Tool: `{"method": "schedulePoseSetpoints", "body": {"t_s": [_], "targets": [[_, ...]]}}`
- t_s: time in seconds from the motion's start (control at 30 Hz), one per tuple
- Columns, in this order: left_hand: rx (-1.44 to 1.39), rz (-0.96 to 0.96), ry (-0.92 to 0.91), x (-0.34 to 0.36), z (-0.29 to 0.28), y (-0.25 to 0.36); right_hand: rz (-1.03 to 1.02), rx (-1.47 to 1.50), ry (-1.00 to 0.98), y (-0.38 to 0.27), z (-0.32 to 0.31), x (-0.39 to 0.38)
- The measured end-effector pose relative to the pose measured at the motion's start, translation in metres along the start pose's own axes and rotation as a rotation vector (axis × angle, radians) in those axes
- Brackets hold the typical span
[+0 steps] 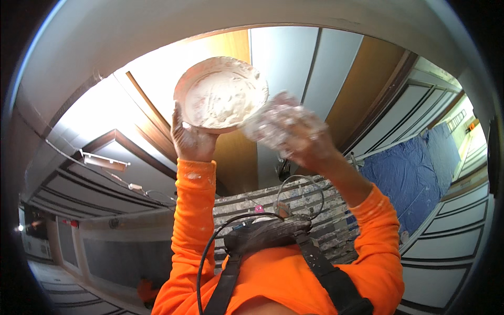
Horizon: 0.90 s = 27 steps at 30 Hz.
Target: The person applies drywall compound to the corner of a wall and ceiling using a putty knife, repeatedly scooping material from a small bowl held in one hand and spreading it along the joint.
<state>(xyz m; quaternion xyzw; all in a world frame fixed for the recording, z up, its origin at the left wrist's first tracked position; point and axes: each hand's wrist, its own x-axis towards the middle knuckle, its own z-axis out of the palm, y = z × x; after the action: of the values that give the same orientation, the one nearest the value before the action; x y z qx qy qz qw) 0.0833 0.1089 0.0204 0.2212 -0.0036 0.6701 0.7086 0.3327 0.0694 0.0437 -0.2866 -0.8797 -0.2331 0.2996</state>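
Note:
A shallow round bowl (226, 126) with a whitish, crusted rim is held up before me. Thick white paste (224, 102) covers its inside, lumpy toward the near right. My left hand (195, 142) grips the bowl from its lower left, thumb along the outside and the other fingers mostly hidden beneath. Just right of the bowl, my right hand (302, 134) is smeared by motion and coated with white paste. A blurred whitish patch lies at its fingers, by the bowl's rim; whether it is a held tool cannot be made out.
Below me is a slatted, paint-spattered platform (336, 226). A blue sheet (407, 176) lies to the right. A light fitting (105, 161) hangs by wires at left. Tall wood and pale panels (294, 68) stand ahead, and a black cable (210, 241) runs across my chest.

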Motion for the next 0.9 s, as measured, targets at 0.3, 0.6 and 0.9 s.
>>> {"method": "schedulePoseSetpoints", "body": {"t_s": [0.3, 0.6, 0.9], "targets": [[0.312, 0.208, 0.07, -0.012, 0.002, -0.046, 0.27, -0.032, -0.493, 0.034, -0.048, 0.044], [0.624, 0.491, 0.382, -0.03, -0.018, -0.075, 0.135, 0.119, -1.267, -0.017, 0.004, 0.125], [0.205, 0.31, 0.184, -0.029, -0.041, -0.079, 0.734, 1.529, -0.683, 0.103, 0.016, 0.046]]}}
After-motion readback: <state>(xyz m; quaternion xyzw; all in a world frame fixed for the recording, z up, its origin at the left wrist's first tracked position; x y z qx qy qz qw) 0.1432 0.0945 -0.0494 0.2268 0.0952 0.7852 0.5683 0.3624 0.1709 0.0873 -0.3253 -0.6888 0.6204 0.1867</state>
